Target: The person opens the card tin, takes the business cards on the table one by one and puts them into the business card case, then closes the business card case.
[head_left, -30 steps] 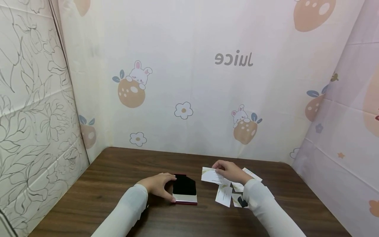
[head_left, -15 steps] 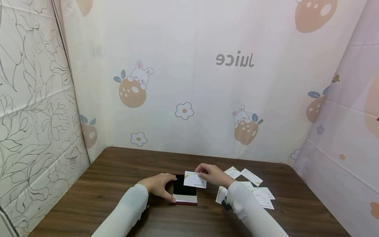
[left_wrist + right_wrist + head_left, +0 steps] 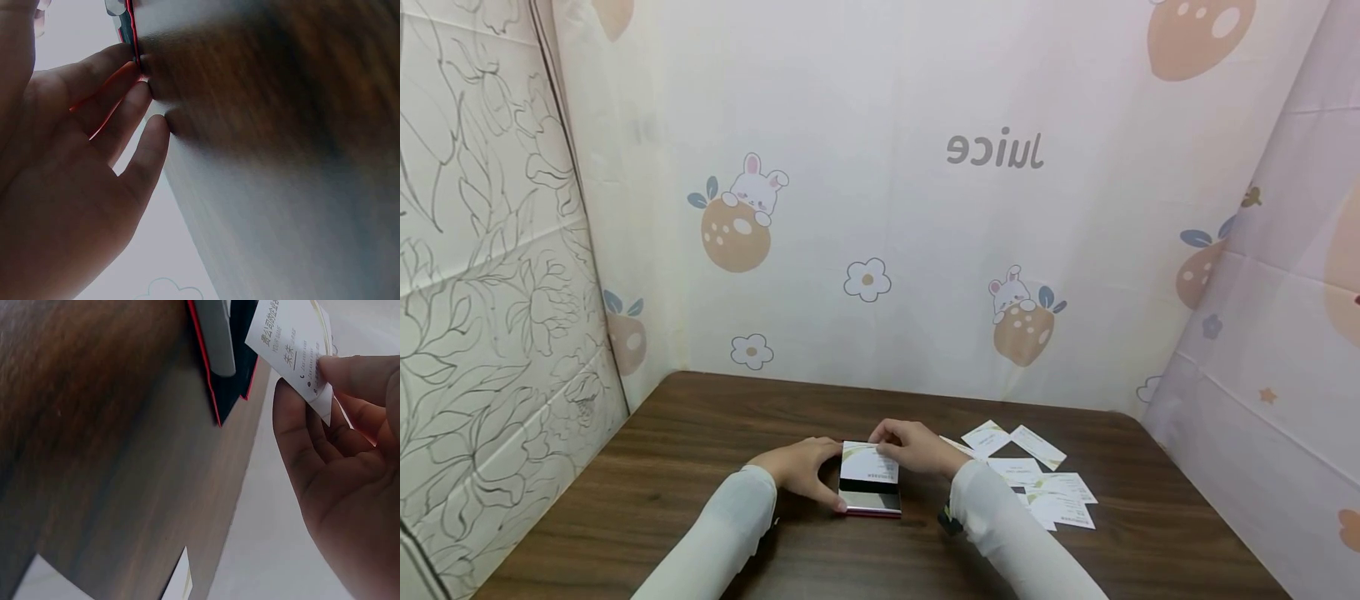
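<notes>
On the table sits a business card case [image 3: 872, 501] with a black inside, a silver band and a red edge. My left hand [image 3: 803, 470] holds it at its left side, thumb at the near corner and fingers at the far one. In the left wrist view, fingertips [image 3: 160, 125] rest right by the red edge and the tabletop. My right hand [image 3: 916, 447] pinches a white business card [image 3: 295, 356] between thumb and fingers. From the head, this card overlaps the black part of the case; the right wrist view shows it tilted above the case.
Several white business cards [image 3: 1060, 508] lie spread and overlapping on the right of the brown wooden table [image 3: 760, 408], partly behind the right forearm. A small dark object [image 3: 950, 521] shows beside the right sleeve. A printed curtain [image 3: 880, 208] stands behind the table.
My right hand has carried the business card leftward from the spread cards to over the case. The left hand has stayed at the case.
</notes>
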### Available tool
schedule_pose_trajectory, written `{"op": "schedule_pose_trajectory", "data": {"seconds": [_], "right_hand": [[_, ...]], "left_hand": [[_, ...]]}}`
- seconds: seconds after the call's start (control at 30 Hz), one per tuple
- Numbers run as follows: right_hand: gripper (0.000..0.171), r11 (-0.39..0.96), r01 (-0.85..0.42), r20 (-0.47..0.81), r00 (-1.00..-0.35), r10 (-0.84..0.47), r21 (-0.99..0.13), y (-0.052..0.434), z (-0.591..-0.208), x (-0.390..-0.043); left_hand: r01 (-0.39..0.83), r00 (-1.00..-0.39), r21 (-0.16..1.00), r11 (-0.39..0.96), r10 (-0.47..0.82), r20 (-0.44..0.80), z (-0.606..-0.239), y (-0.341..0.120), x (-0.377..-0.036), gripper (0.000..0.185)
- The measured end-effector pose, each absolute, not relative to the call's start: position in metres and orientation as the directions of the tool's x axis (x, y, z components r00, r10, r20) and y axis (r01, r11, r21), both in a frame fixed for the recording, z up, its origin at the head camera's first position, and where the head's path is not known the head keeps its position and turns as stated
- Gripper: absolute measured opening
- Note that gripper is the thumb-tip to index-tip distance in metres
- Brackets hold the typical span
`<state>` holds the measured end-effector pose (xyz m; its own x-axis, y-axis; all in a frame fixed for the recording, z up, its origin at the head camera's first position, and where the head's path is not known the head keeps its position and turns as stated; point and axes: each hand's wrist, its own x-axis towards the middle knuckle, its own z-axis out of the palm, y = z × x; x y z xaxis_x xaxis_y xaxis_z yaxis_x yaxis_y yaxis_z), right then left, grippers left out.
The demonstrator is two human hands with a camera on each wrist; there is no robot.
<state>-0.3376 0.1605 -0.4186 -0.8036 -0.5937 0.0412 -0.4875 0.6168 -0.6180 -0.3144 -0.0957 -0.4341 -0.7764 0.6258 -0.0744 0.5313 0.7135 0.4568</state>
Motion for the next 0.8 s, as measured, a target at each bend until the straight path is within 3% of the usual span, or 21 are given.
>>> {"op": "schedule_pose_trajectory", "data": {"seconds": [0.8], "right_hand": [[0.009, 0.644, -0.519, -0.001, -0.778, -0.629, -0.562, 0.157, -0.43, -0.332]], "left_hand": [[0.507, -0.786, 0.448, 0.736, 0.609, -0.111, -0.434, -0.094, -0.314, 0.095]]}}
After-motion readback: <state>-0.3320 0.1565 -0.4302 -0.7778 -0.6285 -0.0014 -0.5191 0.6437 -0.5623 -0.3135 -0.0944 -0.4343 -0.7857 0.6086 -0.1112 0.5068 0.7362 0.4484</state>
